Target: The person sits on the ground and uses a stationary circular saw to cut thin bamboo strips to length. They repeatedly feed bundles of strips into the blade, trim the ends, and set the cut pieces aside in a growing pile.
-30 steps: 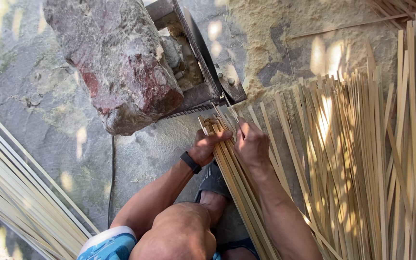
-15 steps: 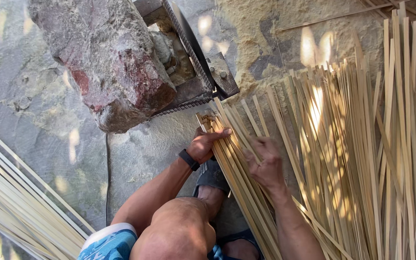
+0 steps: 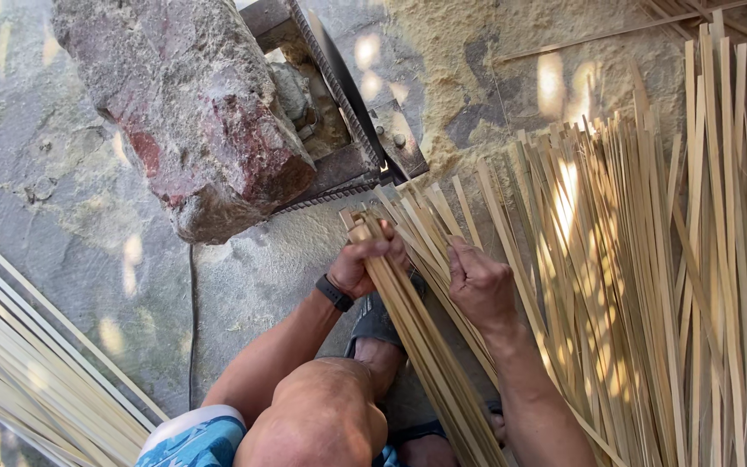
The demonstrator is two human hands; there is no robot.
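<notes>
1. Stone ground [image 3: 62, 216], rock [image 3: 192, 104] beside blade [image 3: 352, 95].
2. Left hand [image 3: 365, 264] clenched round strip bundle [image 3: 408, 320] (resting over knee).
3. Right hand [image 3: 482, 285] pinching one strip [image 3: 443, 227]; best kept flat, ends aligned.

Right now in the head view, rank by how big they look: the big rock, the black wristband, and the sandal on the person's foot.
1. The big rock, by far the largest.
2. The sandal, partly hidden by the bamboo strips, so its full extent is unsure.
3. The black wristband, a narrow band on the left wrist.
</notes>
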